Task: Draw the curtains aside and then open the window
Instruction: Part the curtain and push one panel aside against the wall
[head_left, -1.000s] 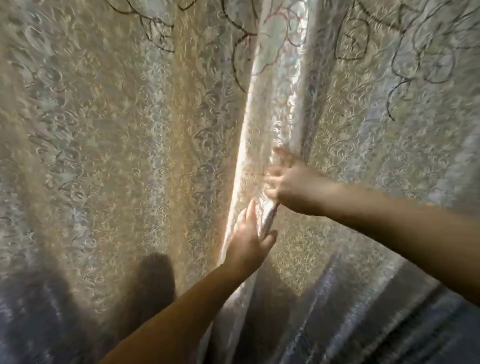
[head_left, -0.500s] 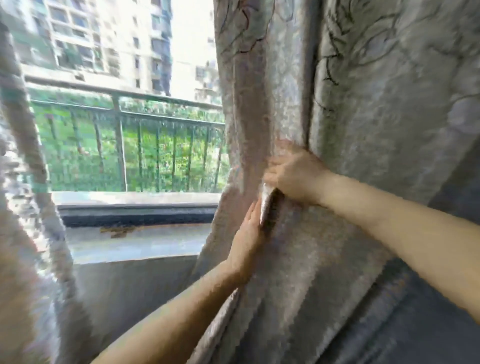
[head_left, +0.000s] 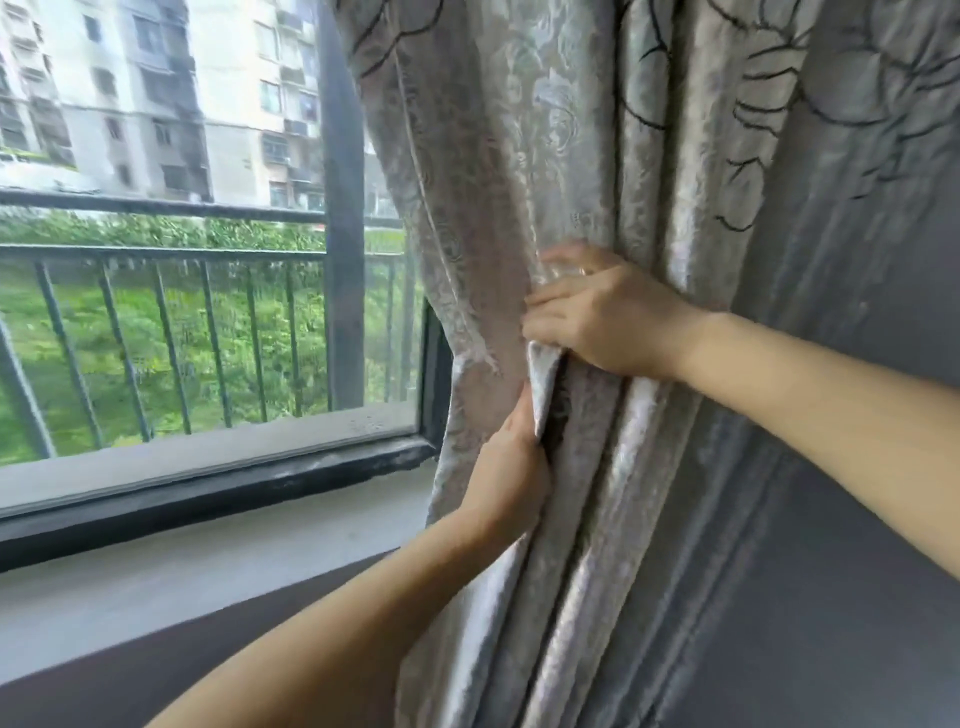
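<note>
A pale silver-beige curtain (head_left: 649, 182) with a woven floral pattern and dark embroidered lines hangs bunched in folds over the right half of the view. My right hand (head_left: 602, 312) grips its gathered edge at mid height. My left hand (head_left: 511, 467) holds the same edge just below, fingers tucked into a fold. Left of the curtain the window (head_left: 208, 322) is uncovered: a glass pane in a dark frame, with a vertical dark mullion (head_left: 340, 208). The pane looks closed. No handle is in view.
A grey sill (head_left: 208, 561) runs below the frame, with a dark wall under it. Outside are a black metal railing (head_left: 156, 254), green plants and apartment blocks. A dark grey lining or wall (head_left: 857, 571) fills the lower right.
One second ago the curtains covered the whole window. Both hands have carried the right curtain's edge to the right, exposing the glass and railing; the left curtain has passed out of view.
</note>
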